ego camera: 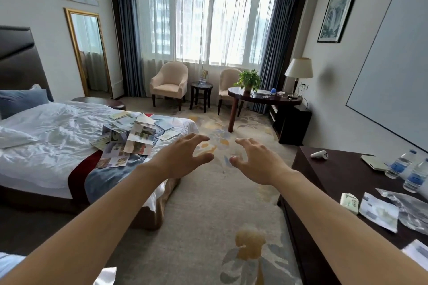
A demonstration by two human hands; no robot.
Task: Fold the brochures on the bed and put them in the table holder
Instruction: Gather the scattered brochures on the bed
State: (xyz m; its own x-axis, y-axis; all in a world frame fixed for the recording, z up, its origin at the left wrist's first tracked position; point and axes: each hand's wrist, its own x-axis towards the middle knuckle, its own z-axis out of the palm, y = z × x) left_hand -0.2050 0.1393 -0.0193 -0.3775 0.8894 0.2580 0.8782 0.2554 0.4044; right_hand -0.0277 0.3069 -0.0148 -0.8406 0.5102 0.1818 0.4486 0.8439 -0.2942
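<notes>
Both hands, left (183, 157) and right (257, 160), hang released, fingers (199, 137) spread, holding nothing. The brochures (136, 136) lie heaped on the bed (46, 136), left of and beyond the fingers; roughly eight, overlapping. Best to lift one alone and crease it flat. Two bottles (407, 172) stand on the surface (335, 176) to the right.

Both arms stretched straight out, left hand (185, 156) and right hand (257, 160) held up empty, fingers loosely spread and curled.
</notes>
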